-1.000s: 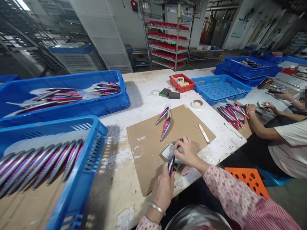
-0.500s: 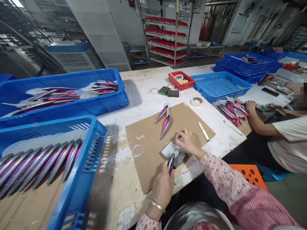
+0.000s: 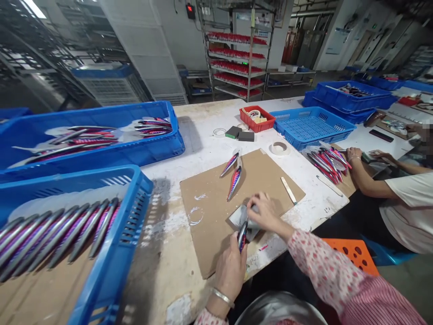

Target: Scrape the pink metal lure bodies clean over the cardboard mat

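My left hand (image 3: 231, 267) is closed around a dark striped fishing lure (image 3: 242, 234), held upright near the front edge of a brown cardboard sheet (image 3: 209, 212). My right hand (image 3: 264, 210) presses a grey cloth (image 3: 238, 215) against the lure's upper end, fingers curled on the cloth. Two more pink and blue striped lures (image 3: 232, 171) lie side by side further back on the cardboard. A thin pale stick (image 3: 288, 190) lies to the right of them.
Two blue crates (image 3: 135, 189) of lures stand at the left. A red tray (image 3: 256, 118), tape rolls (image 3: 279, 147), dark blocks (image 3: 241, 133) and a blue basket (image 3: 311, 126) sit at the back. Another person (image 3: 399, 194) sits at the right beside a pile of lures (image 3: 326, 159). An orange stool (image 3: 352, 253) stands below.
My right hand has shifted slightly back and forth over the cloth beside the lure. The left hand keeps its hold on the lure in much the same place.
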`<state>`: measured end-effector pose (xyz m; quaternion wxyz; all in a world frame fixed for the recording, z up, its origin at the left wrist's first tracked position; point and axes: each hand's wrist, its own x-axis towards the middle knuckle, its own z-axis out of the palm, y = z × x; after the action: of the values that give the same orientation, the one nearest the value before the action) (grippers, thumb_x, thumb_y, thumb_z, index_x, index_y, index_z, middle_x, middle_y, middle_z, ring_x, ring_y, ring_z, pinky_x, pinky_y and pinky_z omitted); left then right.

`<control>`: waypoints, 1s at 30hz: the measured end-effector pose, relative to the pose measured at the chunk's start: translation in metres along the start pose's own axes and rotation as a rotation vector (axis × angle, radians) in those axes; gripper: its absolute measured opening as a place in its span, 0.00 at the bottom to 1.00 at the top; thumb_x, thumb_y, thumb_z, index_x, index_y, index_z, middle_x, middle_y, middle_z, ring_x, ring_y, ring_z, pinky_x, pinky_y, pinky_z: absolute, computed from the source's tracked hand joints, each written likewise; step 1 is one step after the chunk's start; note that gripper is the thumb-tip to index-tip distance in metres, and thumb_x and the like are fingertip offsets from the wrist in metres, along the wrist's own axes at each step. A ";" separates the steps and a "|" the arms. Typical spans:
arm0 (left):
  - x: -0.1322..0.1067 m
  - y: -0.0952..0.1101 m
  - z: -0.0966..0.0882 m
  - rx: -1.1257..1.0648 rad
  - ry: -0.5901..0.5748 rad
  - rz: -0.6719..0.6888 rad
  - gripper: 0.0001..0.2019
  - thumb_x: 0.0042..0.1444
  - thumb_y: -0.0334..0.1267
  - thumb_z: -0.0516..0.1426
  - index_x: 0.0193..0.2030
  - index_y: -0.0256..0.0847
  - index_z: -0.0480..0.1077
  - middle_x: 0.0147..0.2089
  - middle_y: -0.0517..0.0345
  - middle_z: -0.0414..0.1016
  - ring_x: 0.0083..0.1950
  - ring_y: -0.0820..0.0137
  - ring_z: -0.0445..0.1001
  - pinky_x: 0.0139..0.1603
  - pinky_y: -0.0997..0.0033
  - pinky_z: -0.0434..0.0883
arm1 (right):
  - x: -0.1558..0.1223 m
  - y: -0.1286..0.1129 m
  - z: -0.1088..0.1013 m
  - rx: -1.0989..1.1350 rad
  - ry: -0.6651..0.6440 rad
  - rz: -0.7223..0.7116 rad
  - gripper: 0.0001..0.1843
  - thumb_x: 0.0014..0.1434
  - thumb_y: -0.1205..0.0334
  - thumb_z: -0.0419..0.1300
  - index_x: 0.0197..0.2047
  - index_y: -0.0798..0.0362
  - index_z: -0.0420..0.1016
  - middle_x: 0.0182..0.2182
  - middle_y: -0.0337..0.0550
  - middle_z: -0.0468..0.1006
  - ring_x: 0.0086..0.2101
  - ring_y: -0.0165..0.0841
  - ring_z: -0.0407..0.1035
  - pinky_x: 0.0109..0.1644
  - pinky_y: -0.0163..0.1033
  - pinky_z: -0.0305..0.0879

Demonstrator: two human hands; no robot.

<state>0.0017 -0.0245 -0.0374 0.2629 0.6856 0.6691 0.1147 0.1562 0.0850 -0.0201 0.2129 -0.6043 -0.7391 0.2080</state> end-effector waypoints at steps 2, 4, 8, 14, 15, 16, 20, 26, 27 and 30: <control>0.001 -0.001 0.002 0.002 0.014 0.008 0.16 0.66 0.39 0.46 0.58 0.39 0.61 0.37 0.51 0.78 0.39 0.65 0.80 0.37 0.71 0.70 | -0.006 0.001 0.004 0.042 -0.008 -0.081 0.04 0.57 0.61 0.61 0.37 0.46 0.76 0.48 0.41 0.70 0.51 0.38 0.62 0.52 0.42 0.58; 0.001 -0.001 0.003 0.008 0.002 -0.003 0.17 0.66 0.39 0.45 0.59 0.38 0.61 0.38 0.50 0.78 0.40 0.64 0.80 0.38 0.70 0.70 | -0.002 0.005 0.001 0.005 0.042 -0.028 0.04 0.58 0.61 0.59 0.37 0.47 0.76 0.48 0.43 0.70 0.50 0.38 0.62 0.52 0.43 0.59; -0.001 -0.003 -0.006 0.031 -0.067 0.006 0.19 0.67 0.39 0.43 0.61 0.37 0.59 0.42 0.47 0.79 0.43 0.63 0.79 0.40 0.68 0.70 | 0.027 0.022 -0.021 -0.120 0.199 0.051 0.06 0.57 0.61 0.58 0.36 0.48 0.76 0.51 0.46 0.69 0.52 0.43 0.59 0.53 0.48 0.58; 0.002 -0.013 -0.034 0.274 -0.076 0.073 0.18 0.67 0.40 0.44 0.62 0.44 0.59 0.47 0.51 0.79 0.43 0.62 0.80 0.37 0.68 0.69 | 0.034 0.035 -0.026 0.213 0.320 -0.100 0.04 0.52 0.62 0.60 0.33 0.50 0.76 0.46 0.46 0.69 0.51 0.41 0.65 0.57 0.48 0.60; 0.005 -0.014 -0.037 0.307 -0.082 0.089 0.17 0.67 0.39 0.45 0.61 0.45 0.61 0.47 0.51 0.78 0.44 0.62 0.79 0.38 0.68 0.69 | 0.032 0.036 -0.022 0.250 0.305 -0.132 0.04 0.52 0.62 0.61 0.32 0.50 0.76 0.46 0.46 0.69 0.51 0.41 0.65 0.57 0.47 0.60; 0.009 -0.015 -0.040 0.332 -0.091 0.105 0.16 0.67 0.38 0.46 0.60 0.46 0.62 0.48 0.52 0.78 0.45 0.62 0.79 0.39 0.69 0.69 | 0.029 0.038 -0.017 0.265 0.278 -0.173 0.04 0.52 0.61 0.62 0.32 0.50 0.76 0.46 0.46 0.69 0.52 0.41 0.64 0.57 0.48 0.60; 0.024 -0.016 -0.043 0.430 -0.141 0.092 0.12 0.65 0.37 0.48 0.52 0.43 0.67 0.42 0.51 0.79 0.45 0.60 0.79 0.40 0.67 0.70 | 0.021 0.053 -0.010 0.237 0.107 -0.316 0.07 0.54 0.58 0.65 0.36 0.49 0.76 0.49 0.46 0.68 0.54 0.41 0.63 0.59 0.49 0.59; 0.033 -0.021 -0.035 0.519 -0.169 0.109 0.10 0.64 0.36 0.50 0.49 0.41 0.68 0.43 0.49 0.79 0.42 0.59 0.80 0.36 0.67 0.70 | 0.017 0.035 -0.010 0.124 0.061 -0.382 0.07 0.54 0.59 0.66 0.37 0.49 0.75 0.52 0.46 0.68 0.54 0.40 0.60 0.58 0.48 0.58; 0.032 -0.022 -0.034 0.530 -0.165 0.117 0.10 0.64 0.37 0.50 0.49 0.41 0.68 0.42 0.49 0.79 0.42 0.59 0.80 0.36 0.67 0.70 | 0.017 0.023 -0.008 0.096 0.050 -0.406 0.07 0.54 0.59 0.66 0.37 0.49 0.75 0.52 0.45 0.68 0.54 0.41 0.60 0.58 0.48 0.58; 0.031 -0.025 -0.033 0.551 -0.156 0.117 0.11 0.65 0.37 0.49 0.49 0.41 0.69 0.40 0.49 0.79 0.40 0.59 0.80 0.34 0.68 0.69 | 0.016 -0.002 -0.003 0.066 -0.007 -0.513 0.08 0.53 0.59 0.67 0.36 0.48 0.75 0.54 0.43 0.68 0.55 0.41 0.58 0.58 0.48 0.57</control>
<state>-0.0342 0.0120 -0.0282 0.1105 0.7752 0.6124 -0.1093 0.1532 0.1000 -0.0155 0.2758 -0.3891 -0.8617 0.1732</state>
